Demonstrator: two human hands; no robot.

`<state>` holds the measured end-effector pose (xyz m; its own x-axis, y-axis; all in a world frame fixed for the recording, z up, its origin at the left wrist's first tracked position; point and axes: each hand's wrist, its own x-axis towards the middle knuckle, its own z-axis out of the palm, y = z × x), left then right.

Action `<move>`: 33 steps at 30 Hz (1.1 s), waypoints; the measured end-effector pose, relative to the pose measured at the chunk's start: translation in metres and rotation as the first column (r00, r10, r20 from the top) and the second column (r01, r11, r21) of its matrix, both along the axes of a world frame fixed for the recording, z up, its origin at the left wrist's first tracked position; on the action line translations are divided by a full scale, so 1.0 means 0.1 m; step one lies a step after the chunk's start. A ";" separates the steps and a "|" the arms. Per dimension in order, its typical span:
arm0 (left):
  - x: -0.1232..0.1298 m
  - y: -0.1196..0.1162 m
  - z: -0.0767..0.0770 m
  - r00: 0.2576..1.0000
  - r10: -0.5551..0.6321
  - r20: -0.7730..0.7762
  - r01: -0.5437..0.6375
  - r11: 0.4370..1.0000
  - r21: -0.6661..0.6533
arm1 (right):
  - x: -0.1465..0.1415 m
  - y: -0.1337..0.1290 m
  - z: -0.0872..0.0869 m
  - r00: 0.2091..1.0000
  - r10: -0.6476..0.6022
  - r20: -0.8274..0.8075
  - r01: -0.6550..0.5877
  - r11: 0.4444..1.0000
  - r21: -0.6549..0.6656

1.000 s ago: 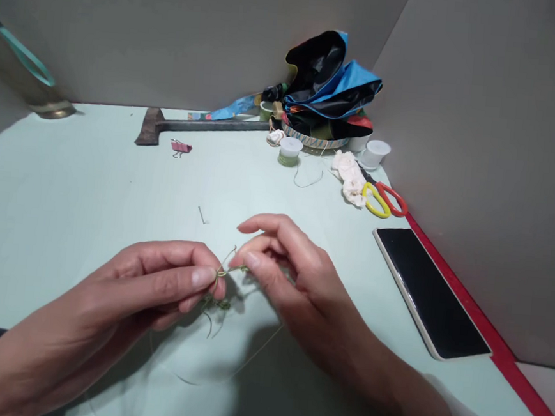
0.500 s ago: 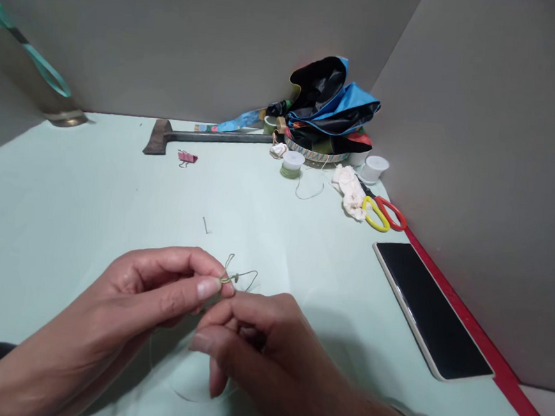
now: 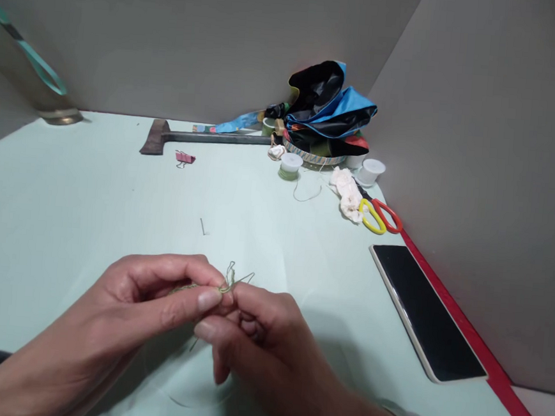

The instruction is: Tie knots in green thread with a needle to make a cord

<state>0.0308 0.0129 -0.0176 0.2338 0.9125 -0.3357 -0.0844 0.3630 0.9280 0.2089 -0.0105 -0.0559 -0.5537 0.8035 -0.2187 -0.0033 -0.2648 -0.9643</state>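
Note:
Between thumb and index finger, my left hand (image 3: 155, 301) pinches a thin green thread (image 3: 226, 287), which is looped into a small tangle or knot with loops standing up above the fingertips. My right hand (image 3: 258, 335) is curled close against it, with its index fingertip touching the thread just right of the pinch. A thin strand pokes out below the right thumb, and the inside of that hand's grip is largely hidden. Below the hands, a fine pale line curves over the light green tabletop (image 3: 65, 217).
Ahead lie a small bent pin-like piece (image 3: 203, 226), a pink binder clip (image 3: 184, 158) and a hammer-like axe (image 3: 155, 137). Toward the right are a green thread spool (image 3: 290, 166), a blue-black pouch (image 3: 331, 109), crumpled tissue (image 3: 346, 191), scissors (image 3: 373, 215) and a phone (image 3: 427, 313). Grey walls enclose the back and right.
My right index fingertip has moved up against the thread beside my left fingertips. The loops now stand more upright and bunched. The view has shifted slightly.

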 end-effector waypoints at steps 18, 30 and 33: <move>-0.27 -0.41 -0.40 0.977 0.111 0.182 -0.070 0.974 -0.215 | 0.06 -0.34 -0.19 0.930 -0.142 0.338 -0.030 0.890 0.455; -0.38 -0.19 -0.12 0.995 -0.089 -0.040 0.086 0.994 -0.061 | 0.28 -0.25 0.16 0.891 -0.385 0.243 0.132 0.729 0.672; -0.42 -0.20 -0.08 0.989 -0.126 -0.083 0.126 0.992 -0.008 | 0.32 -0.09 0.32 0.911 -0.370 0.183 0.188 0.766 0.615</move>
<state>-0.0116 -0.0073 -0.0254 0.3178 0.8767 -0.3611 0.0392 0.3684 0.9288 0.2412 -0.0198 -0.0241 -0.2729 0.9353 0.2252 0.3017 0.3055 -0.9031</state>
